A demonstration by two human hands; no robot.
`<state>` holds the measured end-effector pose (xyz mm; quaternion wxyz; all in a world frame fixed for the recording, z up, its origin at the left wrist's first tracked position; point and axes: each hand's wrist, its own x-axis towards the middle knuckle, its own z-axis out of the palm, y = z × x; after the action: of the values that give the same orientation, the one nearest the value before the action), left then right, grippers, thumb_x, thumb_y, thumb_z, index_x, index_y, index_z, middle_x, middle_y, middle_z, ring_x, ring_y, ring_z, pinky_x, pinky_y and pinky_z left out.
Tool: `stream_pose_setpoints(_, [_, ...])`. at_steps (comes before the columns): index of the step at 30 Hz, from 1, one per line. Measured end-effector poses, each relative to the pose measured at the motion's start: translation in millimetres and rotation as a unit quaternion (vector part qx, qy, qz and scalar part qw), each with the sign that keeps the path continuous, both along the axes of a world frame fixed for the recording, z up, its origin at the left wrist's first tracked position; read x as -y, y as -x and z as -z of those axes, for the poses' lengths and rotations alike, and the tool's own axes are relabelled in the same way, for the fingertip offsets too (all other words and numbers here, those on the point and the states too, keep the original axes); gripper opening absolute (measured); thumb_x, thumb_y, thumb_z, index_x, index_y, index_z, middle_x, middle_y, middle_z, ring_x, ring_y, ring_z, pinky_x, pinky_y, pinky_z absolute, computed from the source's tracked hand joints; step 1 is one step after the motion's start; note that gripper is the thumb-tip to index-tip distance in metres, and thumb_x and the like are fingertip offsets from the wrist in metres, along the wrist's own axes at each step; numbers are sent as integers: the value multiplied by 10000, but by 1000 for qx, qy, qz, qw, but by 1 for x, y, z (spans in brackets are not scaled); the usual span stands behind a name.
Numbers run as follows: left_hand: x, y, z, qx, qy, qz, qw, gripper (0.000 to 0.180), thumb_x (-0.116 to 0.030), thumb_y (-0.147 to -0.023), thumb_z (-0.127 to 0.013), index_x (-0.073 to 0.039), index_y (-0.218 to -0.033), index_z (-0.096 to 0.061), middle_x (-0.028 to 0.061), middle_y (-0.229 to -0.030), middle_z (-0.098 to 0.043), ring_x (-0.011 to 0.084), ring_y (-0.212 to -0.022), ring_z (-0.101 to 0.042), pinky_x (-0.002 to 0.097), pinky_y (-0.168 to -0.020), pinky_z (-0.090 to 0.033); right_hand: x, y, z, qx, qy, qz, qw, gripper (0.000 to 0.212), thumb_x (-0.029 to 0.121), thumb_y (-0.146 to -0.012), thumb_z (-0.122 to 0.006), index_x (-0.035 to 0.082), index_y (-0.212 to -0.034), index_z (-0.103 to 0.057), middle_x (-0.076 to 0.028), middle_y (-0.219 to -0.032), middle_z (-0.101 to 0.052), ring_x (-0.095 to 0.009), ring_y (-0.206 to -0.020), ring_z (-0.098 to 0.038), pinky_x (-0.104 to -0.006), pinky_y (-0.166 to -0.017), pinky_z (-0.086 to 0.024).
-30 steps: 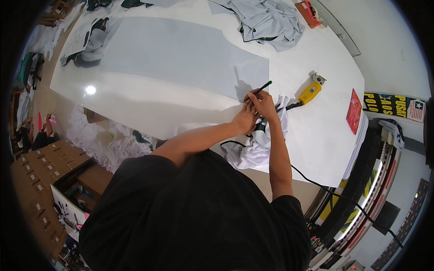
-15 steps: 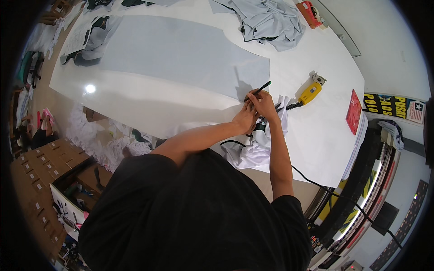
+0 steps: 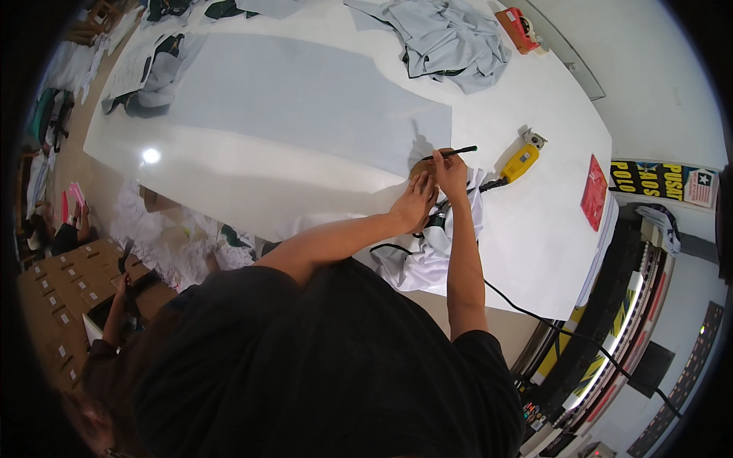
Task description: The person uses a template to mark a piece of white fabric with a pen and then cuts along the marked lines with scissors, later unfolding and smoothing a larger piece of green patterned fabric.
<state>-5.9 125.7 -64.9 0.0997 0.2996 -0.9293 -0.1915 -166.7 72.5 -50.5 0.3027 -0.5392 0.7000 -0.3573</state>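
My right hand [image 3: 452,175] is closed round a thin dark pen [image 3: 463,152], which points left over the lower right corner of a light grey fabric panel [image 3: 305,91]. Beside it my left hand [image 3: 416,200] lies with fingers stretched over the lower edge of a small brown curved piece [image 3: 420,169], pressing it on the fabric. The panel is spread flat on the white table [image 3: 527,237]. Bunched white cloth [image 3: 416,267] with dark green parts lies under and beside my wrists, partly hidden by my forearms.
A yellow electric cutter [image 3: 522,162] lies right of my hands; a black cable [image 3: 534,311] crosses the table's edge. Crumpled grey garments [image 3: 450,42] lie at the far side, a red packet [image 3: 594,192] at the right. A co-worker's arm [image 3: 116,317] reaches up at lower left, near brown boxes [image 3: 57,305].
My right hand has tilted the pen flatter, its free end swinging right and down. The brown piece shows more. A co-worker has come into view at lower left with a dark object raised.
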Motion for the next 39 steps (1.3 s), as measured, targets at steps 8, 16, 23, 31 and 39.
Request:
stream_pose_setpoints(8, [0,-1,-3,3,6,1,1000,760,-287,-826,-668,73,-1447,-415,320,-1520,-313,517,-1418,-282,546,-1211,-219,-5,20,7,36,51,84,994,249,220,-991,-639,-28,-981,-662,-112,-757,-714,-160,-703,-716,-286,-614,-531])
stream_pose_setpoints(16, [3,-2,-12,21,-9,12,1000,752,-269,-819,-679,73,-1438,-423,330,-1484,-334,532,-1434,-252,559,-1202,-223,-16,26,-8,52,46,114,991,285,216,-1017,-616,-68,-1029,-626,-136,-869,-718,-207,-816,-750,-292,-691,-608])
stream_pose_setpoints(23, [5,-3,-13,11,-14,10,1000,749,-262,-818,-678,79,-1434,-424,332,-1486,-328,537,-1442,-231,567,-1202,-215,-15,27,-4,48,57,128,989,277,208,-1019,-610,-69,-1031,-626,-131,-858,-710,-204,-801,-750,-287,-680,-606])
stream_pose_setpoints(31, [4,-5,-12,48,-14,26,998,796,-303,-827,-675,102,-1443,-374,348,-1526,-271,545,-1445,-219,556,-1207,-208,-23,31,0,-1,95,159,983,277,212,-1019,-609,-64,-1032,-623,-124,-865,-699,-206,-761,-746,-279,-639,-594])
stream_pose_setpoints(39, [-1,6,-7,-8,7,42,999,703,-258,-827,-652,88,-1404,-446,358,-1492,-306,539,-1437,-236,567,-1195,-226,-54,55,-31,-3,-121,268,956,433,357,-928,-673,-23,-722,-650,-88,-563,-616,-164,-481,-631,-306,-450,-490])
